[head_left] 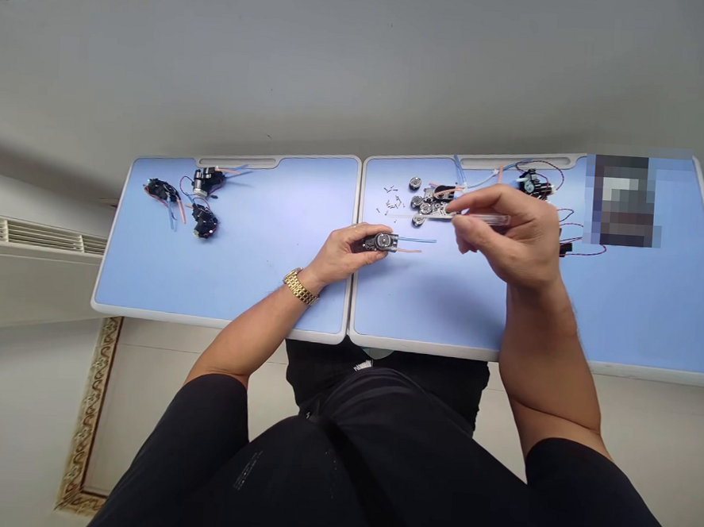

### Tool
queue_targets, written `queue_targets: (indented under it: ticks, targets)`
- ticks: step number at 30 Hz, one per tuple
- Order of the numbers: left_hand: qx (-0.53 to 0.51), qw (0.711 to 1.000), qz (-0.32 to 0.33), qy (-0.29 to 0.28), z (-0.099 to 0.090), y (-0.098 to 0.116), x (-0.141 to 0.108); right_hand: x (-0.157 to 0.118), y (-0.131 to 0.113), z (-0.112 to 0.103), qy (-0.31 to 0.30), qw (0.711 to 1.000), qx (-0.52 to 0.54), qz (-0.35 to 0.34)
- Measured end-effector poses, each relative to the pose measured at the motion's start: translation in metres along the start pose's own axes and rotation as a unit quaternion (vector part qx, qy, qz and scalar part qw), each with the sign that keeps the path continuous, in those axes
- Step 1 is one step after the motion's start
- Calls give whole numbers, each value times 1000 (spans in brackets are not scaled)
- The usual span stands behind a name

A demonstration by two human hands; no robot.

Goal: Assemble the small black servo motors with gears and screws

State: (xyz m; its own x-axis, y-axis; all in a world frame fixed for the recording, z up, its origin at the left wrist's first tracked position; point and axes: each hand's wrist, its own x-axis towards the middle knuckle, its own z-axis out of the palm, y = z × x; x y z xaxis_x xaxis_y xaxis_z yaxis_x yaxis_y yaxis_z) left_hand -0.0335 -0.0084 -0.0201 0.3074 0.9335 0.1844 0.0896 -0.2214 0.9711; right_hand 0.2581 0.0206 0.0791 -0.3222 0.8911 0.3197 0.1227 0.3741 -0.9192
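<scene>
Blocking part of the far edge of the right worktop (421, 307), the right hand (524, 234) was positioned with its fingers clamped on a clear-handled tool (489, 219), the thin shaft directed leftward. Black-and-metal assemblies (444, 193) were partly covered by this tool. Round metal parts (415, 183) and scattered screws (395, 201) were laid out toward the far left corner. Wired black units (536, 184) were set near the far edge, some partly hidden by the right hand. By the far right corner, a pixelated area (624, 201) could not be identified.

A small black device (383, 241) was gripped between the thumb and fingers of the left hand (344, 251), just inside the left edge of the right worktop. A blue strip (419, 240) was extended from it.

Three black modules (204, 221) were grouped toward the far left corner of the left worktop (207, 286). Both blue worktops were bordered by pale rims and placed before a grey wall (340, 72). A slatted vent (32, 232) was located at the left, above an ornamental border (88, 422).
</scene>
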Motion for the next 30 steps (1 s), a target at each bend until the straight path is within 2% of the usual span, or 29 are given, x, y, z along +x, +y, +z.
queue_targets:
  ticks: [3,9,19,30]
  targets:
    - [15,1000,9,7,1,1,0,0,-5,3,-49,997,-51,-7]
    - [36,999,12,9,2,2,-1,-3,-5,7,-12,992,-109,-66]
    - [54,998,28,-4,1,2,-2,-6,-7,13,-28,970,-202,-133]
    - [76,996,34,-7,1,1,-2,-7,-2,13,-42,965,-229,-119]
